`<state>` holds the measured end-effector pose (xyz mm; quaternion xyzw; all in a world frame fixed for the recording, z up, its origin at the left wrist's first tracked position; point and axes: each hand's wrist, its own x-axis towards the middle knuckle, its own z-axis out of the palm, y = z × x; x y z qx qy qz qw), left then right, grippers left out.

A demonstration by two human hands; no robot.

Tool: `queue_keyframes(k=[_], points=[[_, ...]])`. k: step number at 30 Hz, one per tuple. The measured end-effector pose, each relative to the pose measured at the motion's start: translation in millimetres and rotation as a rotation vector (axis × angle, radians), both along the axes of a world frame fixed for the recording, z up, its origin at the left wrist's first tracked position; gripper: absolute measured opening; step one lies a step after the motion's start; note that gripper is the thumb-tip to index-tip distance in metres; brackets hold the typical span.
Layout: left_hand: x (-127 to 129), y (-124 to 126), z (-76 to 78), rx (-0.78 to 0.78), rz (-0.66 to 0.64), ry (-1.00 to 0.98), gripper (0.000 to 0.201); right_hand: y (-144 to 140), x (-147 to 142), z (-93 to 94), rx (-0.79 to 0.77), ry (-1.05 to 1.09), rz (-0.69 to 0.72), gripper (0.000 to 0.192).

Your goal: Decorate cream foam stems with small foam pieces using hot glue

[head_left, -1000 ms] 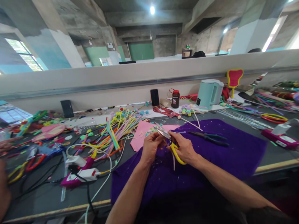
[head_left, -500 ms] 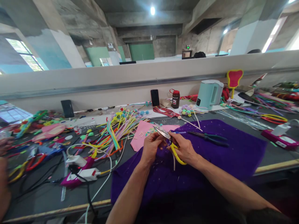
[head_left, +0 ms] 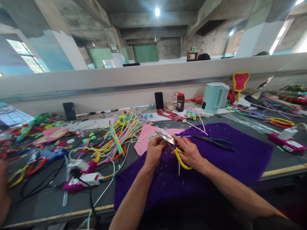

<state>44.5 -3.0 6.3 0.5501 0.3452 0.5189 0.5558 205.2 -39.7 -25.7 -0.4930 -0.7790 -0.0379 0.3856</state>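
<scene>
My right hand (head_left: 190, 154) is wrapped around a pair of scissors (head_left: 166, 137) with yellow handles, and their metal blades point up and left over my left hand. My left hand (head_left: 154, 151) is closed in a pinch just below the blades; what its fingertips hold is hidden. Between the hands a pale fuzzy stem (head_left: 179, 168) hangs down, its upper end out of sight. Both hands are above a purple cloth (head_left: 242, 150) strewn with tiny pale clippings. Beyond them lies a pink sheet (head_left: 141, 145) with small cut pieces on it.
Pliers (head_left: 216, 142) lie on the cloth to the right. Left are a bundle of coloured pipe cleaners (head_left: 122, 131), a power strip (head_left: 81, 180) with cables, and another person's hand (head_left: 4, 148). A kettle (head_left: 214, 97), bottle (head_left: 180, 102) and phone (head_left: 159, 100) stand at the back.
The scissor blades have shifted slightly left and appear closer together. My right hand has turned a little; my left hand stays nearly in place. The other person's hand at far left has moved slightly.
</scene>
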Motion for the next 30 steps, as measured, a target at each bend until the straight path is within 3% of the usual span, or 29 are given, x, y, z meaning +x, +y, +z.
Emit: queue_keyframes(k=[10, 14, 20, 24, 30], points=[[0.2, 0.3, 1.8, 0.0, -0.017, -0.011, 0.022, 2.9, 1.8, -6.0, -0.002, 0.02, 0.036, 0.061], [-1.2, 0.2, 1.9, 0.023, -0.036, 0.005, 0.021, 3.2, 0.1, -4.5, 0.005, 0.152, 0.084, 0.053], [-6.3, 0.3, 4.5, -0.06, -0.059, -0.062, 0.025, 5.7, 6.5, 7.5, -0.196, 0.392, 0.059, 0.048], [-6.8, 0.5, 5.8, -0.067, -0.057, -0.079, 0.026, 6.1, 8.9, 8.1, -0.192, 0.343, 0.005, 0.052], [-4.4, 1.2, 4.4, -0.034, -0.046, -0.032, 0.022, 1.8, 3.9, 7.7, -0.013, 0.148, -0.002, 0.053]])
